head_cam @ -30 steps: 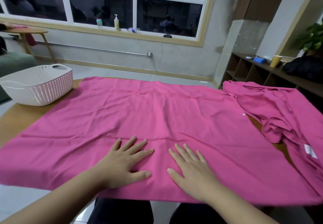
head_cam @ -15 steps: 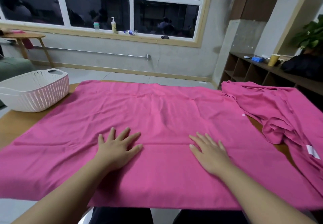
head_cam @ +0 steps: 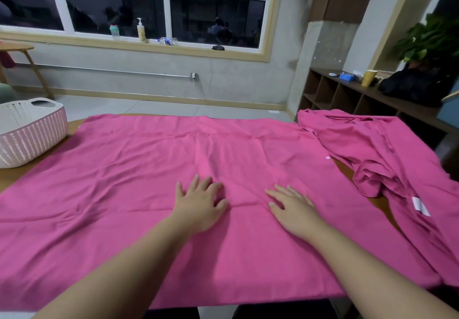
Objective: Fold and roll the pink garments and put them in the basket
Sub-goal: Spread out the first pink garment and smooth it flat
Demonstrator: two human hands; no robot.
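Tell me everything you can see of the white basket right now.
The basket stands upright at the far left of the wooden table, partly cut off by the frame edge. It looks like white plastic, with walls pierced in rows of small holes, a smooth rolled rim and a handle slot at the near end. Nothing shows inside it from here. Its right side stands beside the spread pink garment; contact is unclear. Neither hand is on it.

We see matt pink cloth, softly creased, on the spread garment [head_cam: 149,182]; at nine o'clock a white perforated plastic basket [head_cam: 29,132]; smooth wooden desk [head_cam: 10,177].
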